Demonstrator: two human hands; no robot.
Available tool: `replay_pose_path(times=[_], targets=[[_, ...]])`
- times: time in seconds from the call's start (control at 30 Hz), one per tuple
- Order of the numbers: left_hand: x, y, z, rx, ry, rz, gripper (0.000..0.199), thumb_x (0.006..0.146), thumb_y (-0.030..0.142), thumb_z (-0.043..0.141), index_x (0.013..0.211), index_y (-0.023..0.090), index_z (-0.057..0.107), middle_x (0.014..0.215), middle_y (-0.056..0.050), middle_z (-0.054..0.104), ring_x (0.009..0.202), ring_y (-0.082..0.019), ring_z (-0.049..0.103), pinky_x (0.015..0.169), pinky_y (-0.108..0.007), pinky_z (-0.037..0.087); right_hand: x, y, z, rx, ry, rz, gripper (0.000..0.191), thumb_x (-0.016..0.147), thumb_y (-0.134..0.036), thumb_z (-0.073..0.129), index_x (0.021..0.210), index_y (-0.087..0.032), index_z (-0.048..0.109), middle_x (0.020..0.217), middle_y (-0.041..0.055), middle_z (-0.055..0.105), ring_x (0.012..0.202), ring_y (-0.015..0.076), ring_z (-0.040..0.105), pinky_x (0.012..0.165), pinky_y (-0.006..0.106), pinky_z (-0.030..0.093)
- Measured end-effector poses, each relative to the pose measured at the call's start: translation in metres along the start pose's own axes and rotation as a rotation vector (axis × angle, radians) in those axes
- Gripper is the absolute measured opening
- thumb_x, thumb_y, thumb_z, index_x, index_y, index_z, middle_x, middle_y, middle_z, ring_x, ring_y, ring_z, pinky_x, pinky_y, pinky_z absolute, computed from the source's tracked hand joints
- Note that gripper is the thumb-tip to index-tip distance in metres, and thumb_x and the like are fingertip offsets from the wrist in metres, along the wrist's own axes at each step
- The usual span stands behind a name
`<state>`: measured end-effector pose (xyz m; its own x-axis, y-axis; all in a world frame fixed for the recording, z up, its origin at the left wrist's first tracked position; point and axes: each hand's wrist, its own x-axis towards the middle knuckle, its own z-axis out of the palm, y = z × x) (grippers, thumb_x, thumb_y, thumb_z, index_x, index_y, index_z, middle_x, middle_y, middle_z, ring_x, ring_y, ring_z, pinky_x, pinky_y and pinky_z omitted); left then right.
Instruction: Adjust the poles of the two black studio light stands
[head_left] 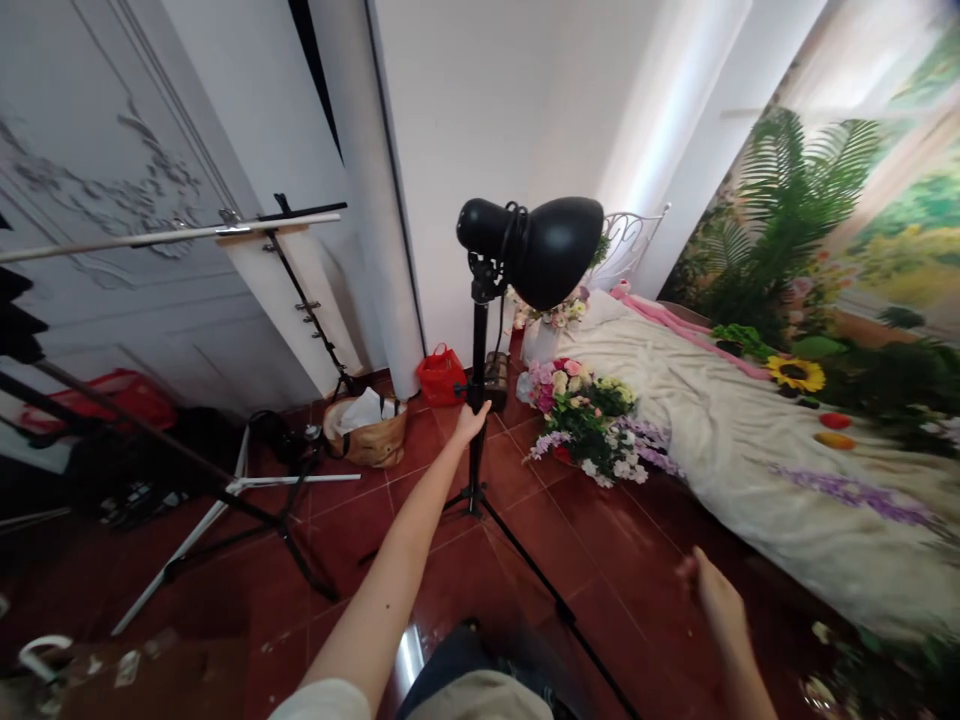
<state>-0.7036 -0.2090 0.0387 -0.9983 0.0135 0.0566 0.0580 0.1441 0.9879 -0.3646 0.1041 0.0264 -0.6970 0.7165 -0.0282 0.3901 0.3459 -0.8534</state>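
Gripping the light stand (475, 465) by its pole (481, 345), L hand (471, 422) has its fingers closed round it; stand's upright on the tile floor (600, 530), left of the bed's (720, 430) near edge, lamp head (562, 255) on top. Step in hand: prob. steadying or handling the stand. Next move calls for a firm hold (looks top-heavy w/ that lamp) & care w/ the spread legs (525, 558). R hand (716, 595) is blurred, near the bed's edge, nothing visible in it; can't tell if open/closed. Further out: flowers (585, 415) by the bed's L edge, red bag (441, 380) & basket (367, 440) at the floor's wall edge.
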Motion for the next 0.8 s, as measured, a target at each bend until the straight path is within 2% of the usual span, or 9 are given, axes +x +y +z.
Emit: replay_pose_path(times=[0.03,0.1,0.2,0.27,0.37,0.43,0.5,0.67,0.8], targets=[[0.0,-0.002,0.0,0.007,-0.01,0.023,0.032,0.067,0.041,0.065,0.086,0.015,0.062,0.089,-0.01,0.066,0.09,-0.023,0.06,0.084,-0.036,0.044,0.016,-0.016,0.033,0.074,-0.122,0.052,0.052,0.07,-0.066,0.043,0.052,-0.019,0.058,0.046,0.005,0.056,0.041,0.0169,0.052,0.04,0.029,0.041],[0.001,-0.006,-0.002,0.023,-0.028,0.068,0.033,0.068,0.042,0.064,0.089,0.016,0.062,0.097,-0.011,0.065,0.094,-0.023,0.059,0.086,-0.036,0.043,0.041,-0.054,0.097,0.23,-0.297,0.054,0.049,0.066,-0.064,0.05,0.061,-0.017,0.06,0.052,0.0047,0.059,0.043,0.0145,0.052,0.041,0.026,0.04],[0.003,-0.011,-0.006,0.059,-0.03,0.065,0.034,0.069,0.043,0.063,0.091,0.016,0.062,0.099,-0.012,0.065,0.096,-0.024,0.059,0.087,-0.036,0.042,0.061,-0.113,0.185,0.306,-0.603,0.083,0.045,0.07,-0.058,0.052,0.076,-0.014,0.062,0.061,0.0058,0.063,0.042,0.0099,0.048,0.038,0.021,0.036],[0.004,-0.012,-0.009,0.094,-0.031,0.048,0.035,0.069,0.044,0.063,0.09,0.016,0.063,0.094,-0.012,0.066,0.094,-0.025,0.059,0.086,-0.037,0.042,0.07,-0.148,0.234,0.276,-0.743,0.175,0.042,0.076,-0.053,0.05,0.081,-0.013,0.062,0.069,0.008,0.065,0.042,0.0083,0.048,0.039,0.019,0.035],[0.005,-0.011,-0.011,0.111,-0.062,0.053,0.035,0.068,0.046,0.062,0.087,0.016,0.064,0.091,-0.011,0.066,0.09,-0.024,0.06,0.084,-0.036,0.043,0.083,-0.185,0.288,0.24,-0.79,0.247,0.046,0.08,-0.054,0.043,0.08,-0.012,0.062,0.073,0.0093,0.066,0.041,0.0069,0.047,0.038,0.019,0.036],[0.006,-0.011,-0.011,0.088,-0.07,0.053,0.033,0.067,0.046,0.063,0.084,0.017,0.064,0.088,-0.01,0.067,0.089,-0.024,0.061,0.083,-0.036,0.044,0.092,-0.198,0.309,0.217,-0.779,0.23,0.048,0.08,-0.056,0.042,0.076,-0.012,0.062,0.07,0.0093,0.065,0.039,0.0067,0.045,0.037,0.019,0.034],[0.006,-0.011,-0.008,0.053,-0.042,0.037,0.032,0.067,0.046,0.064,0.081,0.017,0.064,0.084,-0.009,0.067,0.087,-0.024,0.061,0.082,-0.036,0.045,0.1,-0.203,0.322,0.2,-0.772,0.193,0.045,0.079,-0.054,0.045,0.071,-0.013,0.061,0.066,0.0086,0.064,0.039,0.007,0.043,0.036,0.019,0.033],[0.004,-0.012,0.0,-0.045,0.043,-0.027,0.031,0.065,0.044,0.066,0.081,0.017,0.064,0.082,-0.009,0.067,0.086,-0.024,0.061,0.08,-0.037,0.047,0.115,-0.201,0.332,0.199,-0.819,0.156,0.036,0.079,-0.045,0.048,0.061,-0.015,0.058,0.056,0.0063,0.062,0.038,0.0077,0.043,0.037,0.019,0.033],[0.005,-0.016,0.004,-0.057,0.038,0.001,0.034,0.069,0.046,0.062,0.084,0.016,0.062,0.085,-0.009,0.066,0.087,-0.022,0.06,0.082,-0.037,0.046,0.123,-0.199,0.336,0.209,-0.862,0.078,0.036,0.078,-0.044,0.048,0.057,-0.016,0.055,0.049,0.0038,0.057,0.039,0.009,0.044,0.039,0.02,0.035]])
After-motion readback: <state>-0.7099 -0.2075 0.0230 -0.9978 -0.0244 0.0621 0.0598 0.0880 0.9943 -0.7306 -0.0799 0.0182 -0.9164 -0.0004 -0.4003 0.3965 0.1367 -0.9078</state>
